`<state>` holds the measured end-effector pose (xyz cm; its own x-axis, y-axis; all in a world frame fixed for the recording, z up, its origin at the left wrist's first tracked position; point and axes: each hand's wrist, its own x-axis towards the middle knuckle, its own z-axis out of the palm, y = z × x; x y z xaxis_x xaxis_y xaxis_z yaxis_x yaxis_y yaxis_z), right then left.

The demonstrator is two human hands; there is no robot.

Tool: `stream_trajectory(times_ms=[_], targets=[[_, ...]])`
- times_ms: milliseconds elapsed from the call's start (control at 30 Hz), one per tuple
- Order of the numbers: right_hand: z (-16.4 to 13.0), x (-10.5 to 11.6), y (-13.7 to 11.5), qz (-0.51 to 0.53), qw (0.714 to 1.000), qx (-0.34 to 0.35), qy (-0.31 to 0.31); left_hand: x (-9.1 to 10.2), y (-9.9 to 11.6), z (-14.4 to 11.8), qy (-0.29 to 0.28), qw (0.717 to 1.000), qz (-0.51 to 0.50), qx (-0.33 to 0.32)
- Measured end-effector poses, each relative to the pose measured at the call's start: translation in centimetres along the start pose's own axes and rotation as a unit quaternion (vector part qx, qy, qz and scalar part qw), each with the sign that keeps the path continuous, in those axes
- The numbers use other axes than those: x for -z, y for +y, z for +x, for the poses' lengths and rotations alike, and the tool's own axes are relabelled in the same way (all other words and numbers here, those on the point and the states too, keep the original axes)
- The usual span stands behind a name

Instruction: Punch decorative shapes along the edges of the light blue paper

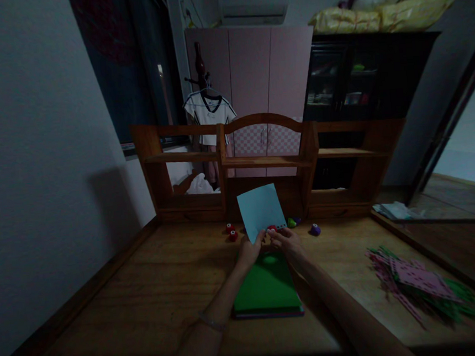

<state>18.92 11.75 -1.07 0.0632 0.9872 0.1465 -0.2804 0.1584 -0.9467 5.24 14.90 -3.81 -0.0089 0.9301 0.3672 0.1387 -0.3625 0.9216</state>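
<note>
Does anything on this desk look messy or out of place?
Yes: the pile of pink and green punched sheets on the desk's right side lies fanned out untidily, unlike the squared stack of coloured paper under the hands. Small punches sit scattered near the shelf.

Both arms stretched forward, hands close together, left hand, right hand, fingers pinched

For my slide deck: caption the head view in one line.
Left hand holds a light blue paper sheet upright while right hand presses a red punch to its edge, above a green paper stack.
</note>
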Motion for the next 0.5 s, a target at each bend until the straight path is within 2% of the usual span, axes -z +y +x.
stream_trajectory(times_ms=[333, 500], targets=[[0.02, -0.15, -0.06, 0.005, 1.000, -0.002, 0.011, 0.04, -0.13, -0.04, -0.003, 1.000, 0.022, 0.000], [0.08, -0.27, -0.17, 0.020, 1.000, -0.014, 0.009, -0.20, -0.64, 0.19, -0.005, 1.000, -0.006, 0.002]])
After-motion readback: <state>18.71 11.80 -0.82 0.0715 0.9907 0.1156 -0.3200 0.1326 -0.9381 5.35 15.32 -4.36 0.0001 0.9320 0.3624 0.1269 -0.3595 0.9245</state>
